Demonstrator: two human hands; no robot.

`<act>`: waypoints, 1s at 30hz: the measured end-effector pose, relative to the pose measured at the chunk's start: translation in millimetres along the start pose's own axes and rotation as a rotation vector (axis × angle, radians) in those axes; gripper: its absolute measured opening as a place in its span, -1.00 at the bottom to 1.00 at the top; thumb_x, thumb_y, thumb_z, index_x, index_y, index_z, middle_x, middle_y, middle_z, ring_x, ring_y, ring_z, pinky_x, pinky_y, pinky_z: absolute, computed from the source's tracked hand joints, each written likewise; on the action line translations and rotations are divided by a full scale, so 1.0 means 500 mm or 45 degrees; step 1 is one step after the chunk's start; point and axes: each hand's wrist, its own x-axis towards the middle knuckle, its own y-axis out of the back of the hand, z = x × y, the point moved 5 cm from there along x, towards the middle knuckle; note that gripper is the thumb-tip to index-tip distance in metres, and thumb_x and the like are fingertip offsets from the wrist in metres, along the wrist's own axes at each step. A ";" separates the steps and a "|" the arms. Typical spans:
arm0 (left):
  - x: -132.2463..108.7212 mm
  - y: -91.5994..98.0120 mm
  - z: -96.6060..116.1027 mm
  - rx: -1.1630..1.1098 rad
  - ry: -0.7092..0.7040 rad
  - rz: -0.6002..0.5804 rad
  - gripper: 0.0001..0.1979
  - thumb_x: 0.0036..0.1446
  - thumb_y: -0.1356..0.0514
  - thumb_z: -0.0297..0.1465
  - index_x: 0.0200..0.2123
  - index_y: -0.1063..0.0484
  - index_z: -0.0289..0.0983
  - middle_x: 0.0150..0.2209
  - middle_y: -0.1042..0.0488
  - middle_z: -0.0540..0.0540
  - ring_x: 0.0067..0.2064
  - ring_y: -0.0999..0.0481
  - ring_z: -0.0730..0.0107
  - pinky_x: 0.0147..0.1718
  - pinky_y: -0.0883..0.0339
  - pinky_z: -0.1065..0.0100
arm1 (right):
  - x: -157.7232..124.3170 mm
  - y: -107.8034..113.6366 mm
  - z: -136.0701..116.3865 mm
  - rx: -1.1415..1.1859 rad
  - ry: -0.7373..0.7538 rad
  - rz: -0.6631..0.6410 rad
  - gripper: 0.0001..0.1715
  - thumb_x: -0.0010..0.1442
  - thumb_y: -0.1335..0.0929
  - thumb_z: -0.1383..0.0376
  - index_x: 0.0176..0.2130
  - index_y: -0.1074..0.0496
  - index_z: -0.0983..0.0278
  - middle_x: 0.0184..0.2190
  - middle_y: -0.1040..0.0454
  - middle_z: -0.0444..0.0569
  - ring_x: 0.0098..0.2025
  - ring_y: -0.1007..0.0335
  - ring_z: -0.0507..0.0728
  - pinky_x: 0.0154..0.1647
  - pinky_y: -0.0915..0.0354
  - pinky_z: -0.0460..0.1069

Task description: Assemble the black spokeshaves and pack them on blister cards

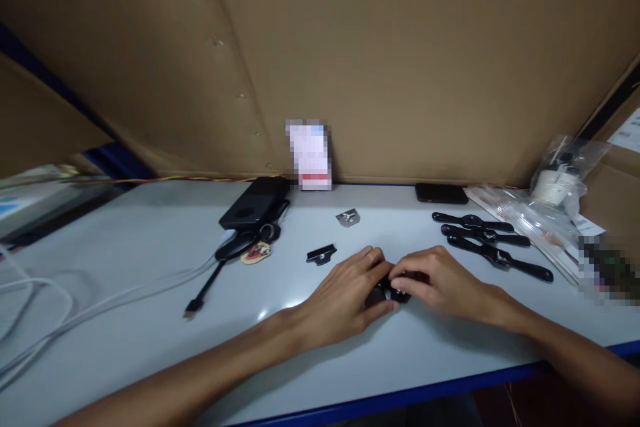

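My left hand and my right hand meet over the middle of the pale table. Both are curled around a small black part that rests on the table between them; most of it is hidden by my fingers. Just beyond my left hand lies a small black clip, and further back a small metal plate. To the right of my right hand lie three long black pieces side by side.
A black power bank with a keyring and a black cable lies at centre left. White cables trail off left. A black phone and plastic bags sit at the back right. Cardboard walls close the back.
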 end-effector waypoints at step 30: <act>0.003 -0.009 0.011 0.112 0.030 0.100 -0.86 0.19 -0.22 -0.32 -0.29 -0.33 -0.23 -0.25 -0.35 -0.09 -0.20 -0.34 0.17 -0.27 -0.33 0.16 | -0.012 -0.026 -0.013 -0.260 0.102 0.040 -0.85 0.22 -0.34 0.50 -0.35 -0.46 0.32 -0.40 -0.46 -0.07 -0.38 -0.30 0.04 -0.31 -0.19 -0.04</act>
